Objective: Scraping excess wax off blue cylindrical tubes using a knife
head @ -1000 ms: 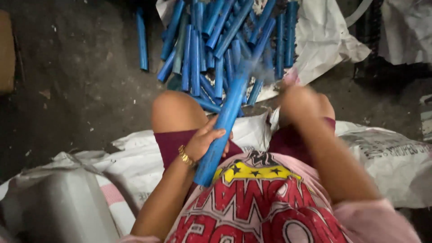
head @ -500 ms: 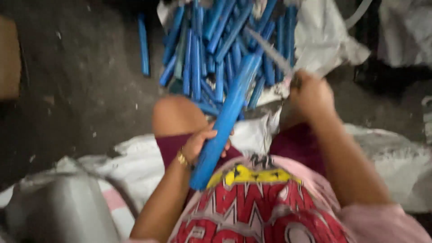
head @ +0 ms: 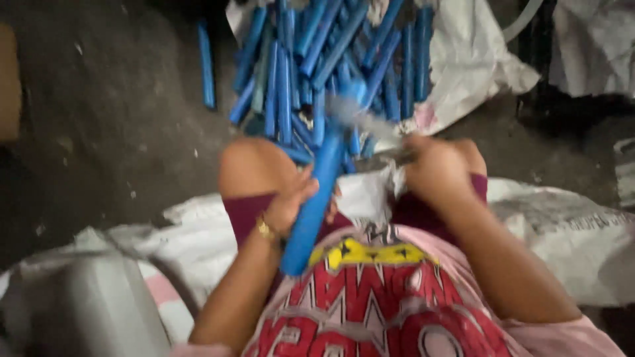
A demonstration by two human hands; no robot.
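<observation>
My left hand [head: 291, 203] grips a long blue tube [head: 317, 192] that slants from my lap up toward a pile of blue tubes [head: 331, 59]. My right hand [head: 436, 168] is closed around a thin grey tool [head: 360, 118], blurred by motion, whose tip lies at the upper end of the held tube. A gold bracelet sits on my left wrist. I sit with my knees apart, in dark red shorts and a pink printed shirt.
The tube pile lies on a white sack [head: 476, 66] ahead of my knees. One loose blue tube [head: 208, 66] rests on the dark ground to the left. More white sacks [head: 569, 231] lie at the right and under my legs. A grey blurred object [head: 86, 311] is at lower left.
My right hand has swung down and left, bringing the grey tool from raised beside the tube to its upper end. The left hand keeps hold of the tube.
</observation>
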